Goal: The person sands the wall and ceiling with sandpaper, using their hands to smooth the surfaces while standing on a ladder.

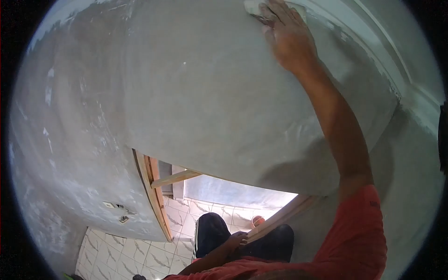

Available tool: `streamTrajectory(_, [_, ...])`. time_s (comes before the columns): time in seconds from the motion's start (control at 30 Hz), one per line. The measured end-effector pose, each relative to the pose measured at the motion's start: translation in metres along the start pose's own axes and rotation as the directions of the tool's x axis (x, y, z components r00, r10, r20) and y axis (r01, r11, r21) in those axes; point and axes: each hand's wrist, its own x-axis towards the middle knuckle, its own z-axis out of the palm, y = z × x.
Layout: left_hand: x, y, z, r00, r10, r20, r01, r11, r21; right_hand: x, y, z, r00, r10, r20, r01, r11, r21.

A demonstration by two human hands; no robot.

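High on the grey plastered wall (pixel 210 93), my right hand (pixel 287 35) is pressed palm inward, with the arm stretched up. Under its fingers is a pale, flat pad (pixel 254 6), partly hidden by the hand and cut off by the top of the view; its exact kind does not show. Low in the view, my left hand (pixel 237 239) lies over my dark trousers (pixel 212 231), beside the lower visible end of a wooden door jamb (pixel 275 221). Its fingers look extended, and I see nothing held in them.
Below the wall is a doorway with a wooden frame (pixel 151 196) and a slanting wooden brace (pixel 175 178). Veined white tiles (pixel 135 249) cover the floor. A reddish round container (pixel 257 221) stands beyond the doorway. Electrical boxes (pixel 123 219) sit in the left wall.
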Motion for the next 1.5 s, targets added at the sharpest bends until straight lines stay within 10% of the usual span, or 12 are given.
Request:
streamTrajectory(0.1, [0.007,-0.001,0.0,1.0,0.021,-0.017,-0.022,0.998,-0.062,-0.006,-0.033,0.006,0.812,-0.574,0.106,0.527,0.799,0.29])
streamTrajectory(0.2, [0.006,0.005,0.001,0.999,0.052,0.0,-0.051,0.994,-0.092,0.038,-0.017,0.011,0.985,-0.172,0.005,0.172,0.984,0.049])
streamTrajectory(0.33, [0.022,-0.006,-0.003,1.0,0.016,-0.016,-0.017,0.999,-0.047,0.039,-0.062,0.037,0.739,-0.671,0.061,0.644,0.73,0.229])
streamTrajectory(0.4, [0.033,-0.006,-0.011,1.0,0.016,0.008,-0.016,0.998,-0.059,0.071,-0.064,0.05,0.976,-0.213,0.046,0.191,0.936,0.297])
streamTrajectory(0.53, [0.051,-0.023,-0.021,0.991,0.028,0.135,-0.008,0.989,-0.146,0.076,-0.118,0.057,0.917,-0.399,-0.014,0.399,0.917,-0.006])
streamTrajectory(0.6, [0.034,-0.007,-0.014,0.998,0.028,0.063,-0.023,0.997,-0.071,0.088,-0.134,0.05,0.685,-0.676,0.272,0.564,0.728,0.388])
streamTrajectory(0.7, [0.017,0.012,-0.003,1.0,0.021,-0.002,-0.021,1.0,-0.013,0.137,-0.141,0.066,0.937,-0.347,-0.036,0.348,0.928,0.133])
streamTrajectory(0.9, [0.003,0.022,0.001,0.998,0.062,-0.002,-0.061,0.994,-0.088,0.104,-0.2,0.091,0.724,-0.687,0.071,0.614,0.688,0.387])
streamTrajectory(1.13, [0.019,0.007,0.0,0.997,0.069,0.022,-0.067,0.995,-0.075,0.145,-0.2,0.069,0.872,-0.195,0.449,0.08,0.962,0.263])
streamTrajectory(1.2, [0.028,0.002,-0.001,0.997,0.018,0.081,-0.006,0.99,-0.141,0.077,-0.228,0.103,0.828,-0.561,-0.005,0.56,0.825,0.076])
streamTrajectory(1.37, [0.013,0.01,0.003,0.999,0.038,-0.02,-0.038,0.999,-0.003,0.012,-0.236,0.092,0.589,-0.805,-0.074,0.755,0.516,0.404])
streamTrajectory(1.5, [0.015,0.001,-0.003,0.995,0.086,0.06,-0.08,0.993,-0.083,0.08,-0.142,0.069,0.968,-0.247,0.034,0.241,0.961,0.137])
